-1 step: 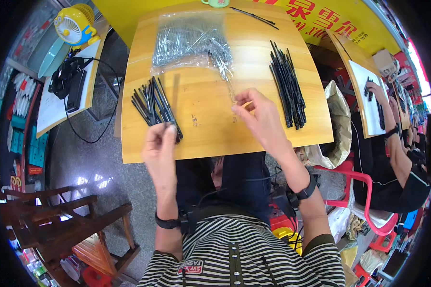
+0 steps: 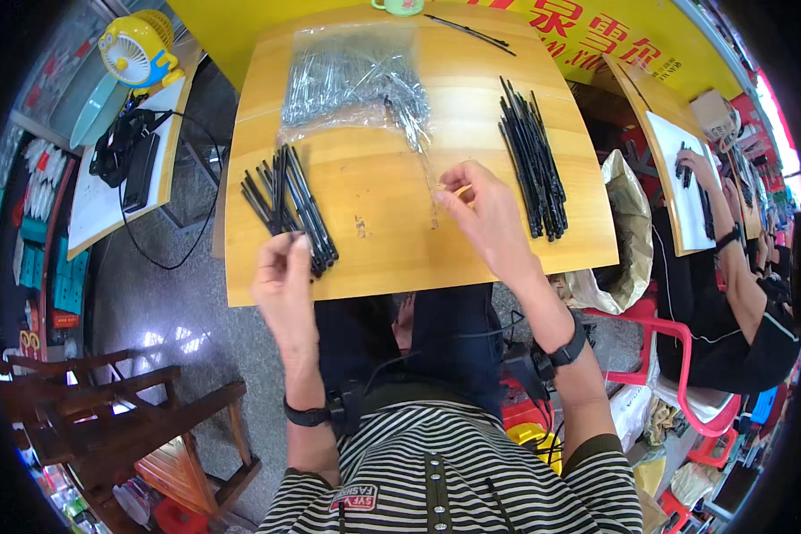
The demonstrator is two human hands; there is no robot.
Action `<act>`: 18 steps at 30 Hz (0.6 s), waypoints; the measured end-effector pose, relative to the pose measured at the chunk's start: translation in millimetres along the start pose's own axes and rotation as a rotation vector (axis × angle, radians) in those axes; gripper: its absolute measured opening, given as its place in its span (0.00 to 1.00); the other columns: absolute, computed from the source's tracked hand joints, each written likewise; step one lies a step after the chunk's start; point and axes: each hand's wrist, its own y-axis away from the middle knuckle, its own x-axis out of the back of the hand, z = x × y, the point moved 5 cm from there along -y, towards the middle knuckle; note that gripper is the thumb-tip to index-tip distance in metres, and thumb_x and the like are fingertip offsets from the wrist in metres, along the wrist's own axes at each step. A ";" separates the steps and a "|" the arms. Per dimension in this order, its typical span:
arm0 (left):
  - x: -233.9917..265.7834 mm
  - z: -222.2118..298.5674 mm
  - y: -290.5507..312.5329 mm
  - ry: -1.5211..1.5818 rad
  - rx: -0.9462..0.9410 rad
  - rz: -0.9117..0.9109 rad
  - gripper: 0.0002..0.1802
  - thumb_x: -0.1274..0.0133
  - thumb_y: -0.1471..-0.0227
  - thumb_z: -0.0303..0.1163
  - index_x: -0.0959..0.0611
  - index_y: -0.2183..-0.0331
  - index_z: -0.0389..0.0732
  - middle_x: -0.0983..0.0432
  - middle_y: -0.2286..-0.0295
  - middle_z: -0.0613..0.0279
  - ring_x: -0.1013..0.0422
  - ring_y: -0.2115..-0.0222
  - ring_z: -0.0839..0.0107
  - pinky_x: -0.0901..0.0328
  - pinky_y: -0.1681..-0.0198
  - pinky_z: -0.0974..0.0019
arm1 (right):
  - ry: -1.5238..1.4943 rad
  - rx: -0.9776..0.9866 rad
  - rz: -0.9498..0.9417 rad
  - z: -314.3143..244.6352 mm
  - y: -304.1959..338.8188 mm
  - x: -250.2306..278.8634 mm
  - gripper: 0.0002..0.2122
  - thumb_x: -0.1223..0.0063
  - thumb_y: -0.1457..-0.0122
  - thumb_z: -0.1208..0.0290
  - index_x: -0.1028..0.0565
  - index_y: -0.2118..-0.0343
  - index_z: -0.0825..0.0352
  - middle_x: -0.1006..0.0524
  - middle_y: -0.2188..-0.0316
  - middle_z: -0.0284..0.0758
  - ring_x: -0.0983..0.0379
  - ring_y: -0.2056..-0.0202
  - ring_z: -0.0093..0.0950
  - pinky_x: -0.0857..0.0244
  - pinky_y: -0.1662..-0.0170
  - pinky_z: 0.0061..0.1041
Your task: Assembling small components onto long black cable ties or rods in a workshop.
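My left hand is closed, thumb against fingers, at the near ends of a loose pile of thin black rods. One rod seems to run into its fingertips, which partly hide it. My right hand pinches the near end of a narrow clear plastic sleeve. That sleeve trails back to a heap of clear sleeves in an open transparent bag at the far left of the table. Right of my right hand lies a second, thicker stack of black rods, roughly lined up.
At the table's far edge lie a few separate black rods and a green cup. A brown paper sack stands against the table's right side. Further right, another person's hand works over black rods at another table.
My left hand has shifted slightly left along the near ends of the rod pile, and some rods there have moved. The right hand stays almost still.
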 end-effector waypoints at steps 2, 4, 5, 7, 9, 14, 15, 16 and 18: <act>21.2 4.5 -9.2 -0.074 0.002 0.036 0.04 0.50 0.49 0.27 0.25 0.71 0.36 0.31 0.77 0.72 0.39 0.77 0.86 0.43 0.74 0.81 | 0.161 0.046 0.084 13.2 -10.7 4.1 0.09 0.47 0.51 0.74 0.32 0.71 0.73 0.27 0.74 0.43 0.29 0.72 0.36 0.36 0.67 0.31; 31.9 -0.6 -16.4 -0.102 -0.070 0.076 0.04 0.49 0.50 0.27 0.25 0.72 0.36 0.32 0.78 0.72 0.40 0.80 0.87 0.45 0.78 0.82 | 0.195 0.041 0.107 16.1 -17.0 2.3 0.07 0.47 0.51 0.74 0.31 0.71 0.71 0.27 0.73 0.44 0.29 0.71 0.39 0.36 0.67 0.33; 33.9 -1.2 -17.9 -0.032 -0.025 0.073 0.04 0.48 0.50 0.27 0.24 0.72 0.37 0.32 0.79 0.72 0.41 0.81 0.87 0.46 0.79 0.83 | 0.181 0.049 0.101 14.4 -19.4 -2.1 0.07 0.47 0.51 0.74 0.31 0.71 0.71 0.27 0.73 0.44 0.29 0.71 0.39 0.36 0.67 0.33; 34.6 -2.6 -18.6 0.085 0.022 0.044 0.04 0.47 0.51 0.27 0.24 0.72 0.38 0.31 0.80 0.72 0.40 0.82 0.87 0.46 0.80 0.82 | 0.304 0.021 0.101 12.9 -22.4 -4.1 0.07 0.48 0.51 0.74 0.31 0.71 0.70 0.27 0.73 0.43 0.29 0.70 0.38 0.36 0.67 0.33; 27.7 12.0 -12.1 0.073 0.044 0.032 0.04 0.47 0.51 0.27 0.24 0.72 0.37 0.31 0.80 0.72 0.41 0.82 0.87 0.46 0.80 0.82 | 0.287 -0.006 0.075 8.5 -22.8 -5.6 0.07 0.48 0.51 0.74 0.31 0.71 0.70 0.27 0.73 0.42 0.29 0.70 0.38 0.37 0.66 0.33; 46.4 18.6 -30.8 -0.127 -0.064 0.084 0.04 0.48 0.51 0.26 0.24 0.72 0.36 0.31 0.79 0.71 0.41 0.81 0.87 0.46 0.78 0.82 | 0.323 -0.030 0.068 10.9 -22.9 -5.6 0.07 0.48 0.50 0.73 0.31 0.71 0.70 0.27 0.73 0.42 0.30 0.69 0.38 0.37 0.66 0.33; 54.2 14.2 -40.4 -0.236 -0.101 0.123 0.04 0.49 0.51 0.26 0.24 0.72 0.35 0.31 0.79 0.70 0.40 0.80 0.86 0.45 0.77 0.81 | 0.322 -0.026 0.067 10.3 -24.1 -5.3 0.07 0.48 0.50 0.73 0.31 0.71 0.70 0.27 0.73 0.42 0.30 0.69 0.38 0.37 0.66 0.33; 60.1 10.3 -48.4 -0.344 -0.138 0.161 0.05 0.49 0.51 0.26 0.24 0.72 0.34 0.31 0.79 0.70 0.40 0.79 0.86 0.44 0.75 0.81 | 0.331 -0.009 0.064 9.4 -25.9 -4.9 0.07 0.48 0.50 0.73 0.31 0.71 0.70 0.27 0.73 0.42 0.30 0.70 0.38 0.37 0.67 0.34; 60.4 1.3 -57.7 -0.409 -0.126 0.149 0.06 0.50 0.51 0.26 0.25 0.72 0.33 0.31 0.79 0.69 0.38 0.77 0.84 0.42 0.74 0.79 | 0.340 0.009 0.063 10.8 -30.4 -6.2 0.07 0.48 0.50 0.73 0.31 0.71 0.70 0.27 0.73 0.42 0.30 0.70 0.38 0.37 0.67 0.34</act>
